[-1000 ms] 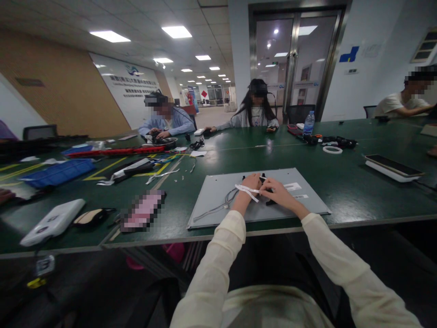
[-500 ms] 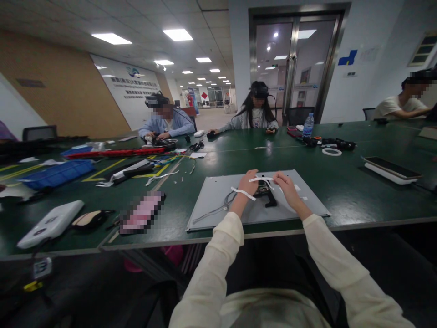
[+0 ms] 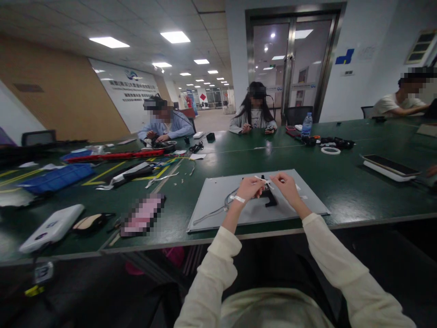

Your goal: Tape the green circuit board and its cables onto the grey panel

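Both hands are over a grey flat panel (image 3: 218, 193) at the table's front edge. My left hand (image 3: 251, 188) is closed in a pinch on a thin white strip (image 3: 266, 182), which looks like tape. Close by on the right, my right hand (image 3: 286, 186) pinches too, its fingertips at the strip's other side. Another white band (image 3: 238, 198) lies across my left wrist. Below the hands, partly hidden by them, a black bracket-like part (image 3: 271, 199) rests on the panel. A grey cable (image 3: 211, 213) runs from near it toward the panel's left corner.
Left of the panel lie a pink phone-shaped item (image 3: 143, 215), a computer mouse (image 3: 89, 220) and a white device (image 3: 51, 227). A blue tray (image 3: 59, 176) stands farther left. At right are a white ring (image 3: 330, 151), a water bottle (image 3: 307, 125) and a phone on a white block (image 3: 391, 167). Co-workers sit around.
My left hand has turned and its fingertips now pinch the strip nearer my right hand. My right hand has hardly moved. The co-worker opposite has drawn a hand back from a small black box.
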